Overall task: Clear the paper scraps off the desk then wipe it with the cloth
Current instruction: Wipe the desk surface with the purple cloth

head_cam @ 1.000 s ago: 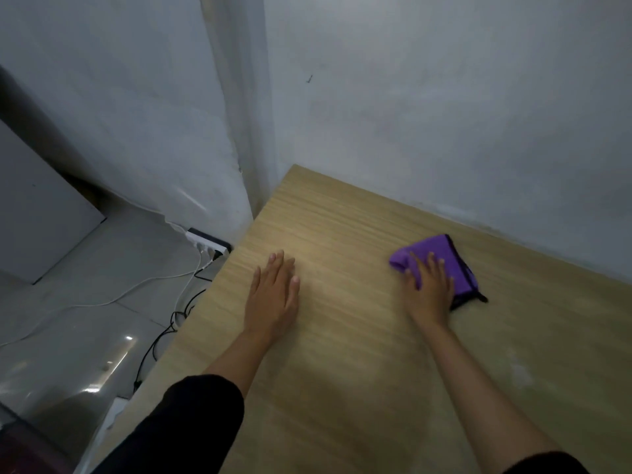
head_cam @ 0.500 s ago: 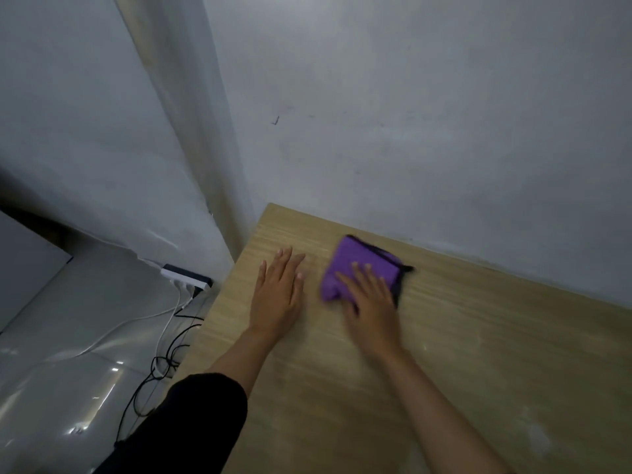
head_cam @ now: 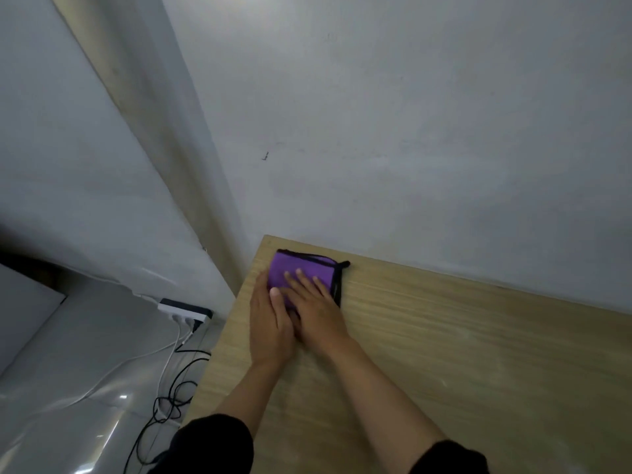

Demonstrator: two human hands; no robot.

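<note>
A folded purple cloth (head_cam: pixel 297 269) with black trim lies on the wooden desk (head_cam: pixel 461 354) at its far left corner, close to the wall. My right hand (head_cam: pixel 316 309) presses flat on the cloth with straight fingers. My left hand (head_cam: pixel 268 323) lies flat on the desk right beside it, touching the cloth's left edge and my right hand. No paper scraps show on the desk.
A grey wall (head_cam: pixel 410 148) runs along the desk's far edge. Off the desk's left edge, on the glossy floor, sits a power strip (head_cam: pixel 184 310) with white and black cables (head_cam: pixel 164 381) trailing from it.
My right hand has slid the cloth left and back into the desk's far left corner. The hands, apart a second ago, now touch.
</note>
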